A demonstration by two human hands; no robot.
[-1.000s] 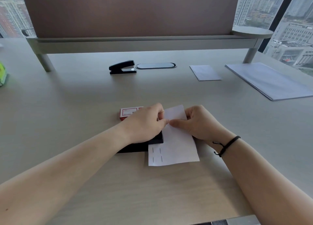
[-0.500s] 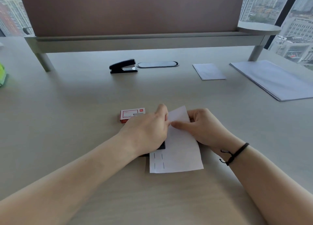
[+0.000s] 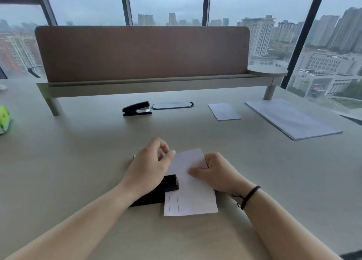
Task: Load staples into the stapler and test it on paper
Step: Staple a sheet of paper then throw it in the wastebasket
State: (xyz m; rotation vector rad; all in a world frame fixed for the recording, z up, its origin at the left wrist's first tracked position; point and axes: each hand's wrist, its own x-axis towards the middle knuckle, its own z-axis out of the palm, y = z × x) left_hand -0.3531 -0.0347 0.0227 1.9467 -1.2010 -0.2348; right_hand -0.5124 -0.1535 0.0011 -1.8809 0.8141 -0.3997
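Note:
A small white sheet of paper (image 3: pixel 193 198) lies on the desk, with several staple marks near its lower left corner. Its left edge sits in the mouth of a black stapler (image 3: pixel 170 183), whose body runs back under my left wrist. My left hand (image 3: pixel 149 166) hovers over the stapler, and its curled fingertips pinch the paper's upper left edge. My right hand (image 3: pixel 218 173), with a black cord bracelet on the wrist, holds the paper's right side down, thumb on top. My left hand hides nearly all of the staple box.
At the back of the desk (image 3: pixel 78 162) stand a second black stapler (image 3: pixel 137 108), an oval cable port (image 3: pixel 172 105), a small paper (image 3: pixel 224 111) and a large paper stack (image 3: pixel 291 118). A green object (image 3: pixel 4 118) sits at the left edge. A brown divider screen (image 3: pixel 143 54) rises behind.
My head has tilted up, showing more window. My left hand has slid up to the paper's upper left edge, which uncovers the stapler's nose and hides the red staple box.

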